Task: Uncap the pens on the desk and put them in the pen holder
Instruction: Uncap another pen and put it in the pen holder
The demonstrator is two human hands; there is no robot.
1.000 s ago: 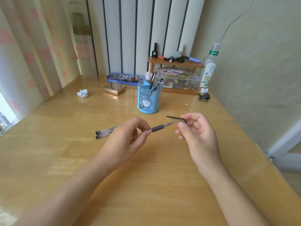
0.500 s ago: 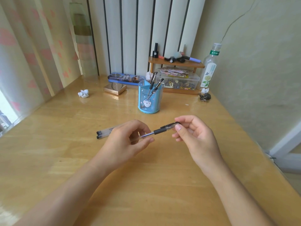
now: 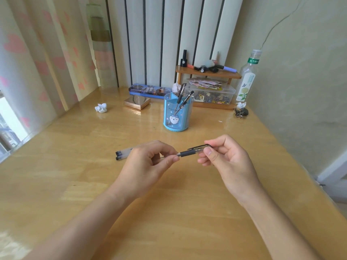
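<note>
Holding one pen (image 3: 187, 152) between both hands above the desk (image 3: 75, 184), head view. Left hand (image 3: 148, 162) pinches the barrel; right hand (image 3: 223, 156) is clamped on the cap (image 3: 201, 148) end. Long axis runs left-right, slightly rising rightward. Pen holder (image 3: 177, 114) stands straight ahead, beyond the pen, about equally near either hand. More pens (image 3: 123, 154) lie behind the left hand.

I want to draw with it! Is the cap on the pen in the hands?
On. The clear cap with its black clip covers the tip of the pen, pinched by the right hand; the left hand grips the barrel.
</note>
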